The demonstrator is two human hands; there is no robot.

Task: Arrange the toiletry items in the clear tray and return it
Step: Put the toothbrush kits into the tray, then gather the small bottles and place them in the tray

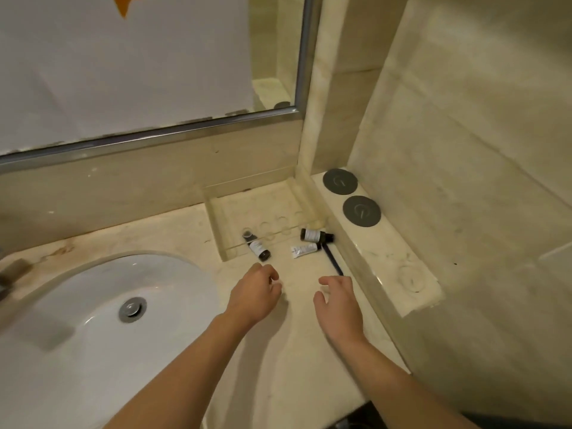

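A clear tray (216, 221) sits on the marble counter against the back wall, in the corner. One small dark bottle (257, 246) with a white label lies tipped across the tray's front edge. A second small bottle (315, 235) lies on its side to the right of the tray. Below it lies a small white tube (304, 251), and a dark toothbrush (332, 258) runs diagonally along the ledge. My left hand (255, 291) hovers just below the first bottle, fingers loosely curled and holding nothing. My right hand (339, 300) is spread open near the toothbrush's lower end, holding nothing.
A white sink basin (77, 320) with a metal drain fills the left of the counter. A raised marble ledge (387, 258) on the right carries two dark round coasters (340, 181). A mirror hangs above the backsplash. The counter's front edge is at the bottom right.
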